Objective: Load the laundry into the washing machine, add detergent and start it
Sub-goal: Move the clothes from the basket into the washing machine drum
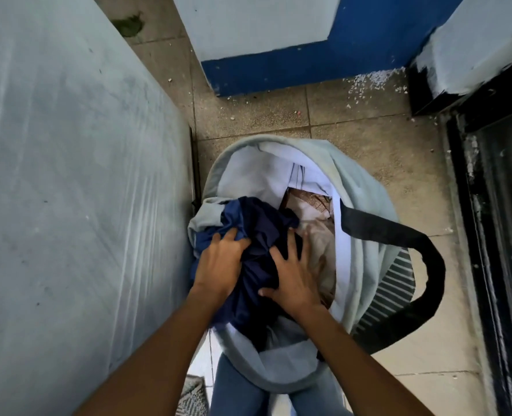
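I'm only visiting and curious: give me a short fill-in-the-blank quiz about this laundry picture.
1. The garment under the left hand and the right hand is ____ in colour.
2. The strap handle of the laundry basket is ____.
3. The basket stands on a ____ floor.
Missing words: navy blue; black; tiled.

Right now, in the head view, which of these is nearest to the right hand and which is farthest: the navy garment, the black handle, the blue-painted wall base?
1. navy garment: directly under the right hand, touching it.
2. black handle: to the hand's right, arching over the basket's side.
3. blue-painted wall base: far ahead, across the tiled floor.
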`<state>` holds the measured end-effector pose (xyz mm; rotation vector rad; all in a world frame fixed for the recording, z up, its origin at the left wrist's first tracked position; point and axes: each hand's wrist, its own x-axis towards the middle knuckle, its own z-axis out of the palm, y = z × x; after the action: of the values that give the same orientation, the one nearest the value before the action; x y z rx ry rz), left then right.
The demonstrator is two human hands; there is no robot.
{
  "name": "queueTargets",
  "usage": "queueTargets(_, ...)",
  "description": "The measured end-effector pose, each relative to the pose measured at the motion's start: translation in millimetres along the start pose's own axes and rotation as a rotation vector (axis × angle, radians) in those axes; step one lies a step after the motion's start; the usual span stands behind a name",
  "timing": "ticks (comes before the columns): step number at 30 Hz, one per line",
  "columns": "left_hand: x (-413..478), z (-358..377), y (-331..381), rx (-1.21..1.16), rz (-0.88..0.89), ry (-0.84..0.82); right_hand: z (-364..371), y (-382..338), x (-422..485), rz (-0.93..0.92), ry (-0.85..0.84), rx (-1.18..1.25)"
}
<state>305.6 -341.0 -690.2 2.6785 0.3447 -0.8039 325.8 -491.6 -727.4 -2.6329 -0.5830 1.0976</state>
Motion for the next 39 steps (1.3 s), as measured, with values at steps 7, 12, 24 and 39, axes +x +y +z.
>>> queueTargets(7,-59,-55,29,-0.198,0.053,0.167,-46,-12,-59,-0.132,0.057,0.407)
queueTargets(12,-107,-119,54,-0.294,0.077,0.418,-104,-40,-108,-0.2,0.257,0.505)
queueTargets(24,-248,-322,114,-0.328,0.112,0.902,-301,-126,-226,-0.57,0.532,0.585)
queueTargets(39,-460,-511,133,-0.064,0.131,1.259,-472,-261,-398,-1.07,0.626,0.598)
